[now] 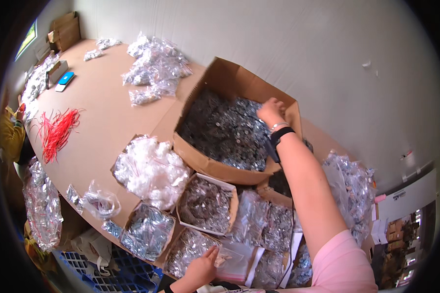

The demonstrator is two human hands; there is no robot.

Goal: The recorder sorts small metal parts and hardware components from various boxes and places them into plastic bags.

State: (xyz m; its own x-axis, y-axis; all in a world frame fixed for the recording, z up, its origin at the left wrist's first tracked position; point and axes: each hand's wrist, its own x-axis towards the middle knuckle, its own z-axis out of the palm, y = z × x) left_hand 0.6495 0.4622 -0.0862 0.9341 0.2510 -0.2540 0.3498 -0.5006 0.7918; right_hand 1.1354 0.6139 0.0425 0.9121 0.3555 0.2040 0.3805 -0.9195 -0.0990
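Note:
My right hand point(272, 112) is over the right side of a large cardboard box point(215, 169), its fingers curled; what they hold, if anything, cannot be made out. Many small shiny metal pieces point(239, 132) fill that box. Near the table's front edge, my left hand point(200, 270) is closed at the edge of a clear plastic bag point(237, 260). Just beyond this hand is a small box of silvery packed pieces point(188, 249). Another small box point(181, 211), holding metal parts, stands between the large box and my left hand.
Boxes of white plastic packets point(151, 168) and long metal pieces point(149, 232) stand left of centre. Filled bags are piled at the back point(156, 66) and right point(349, 190). Red ties point(58, 132) lie on the left. A person's yellow sleeve point(12, 132) shows at the far left.

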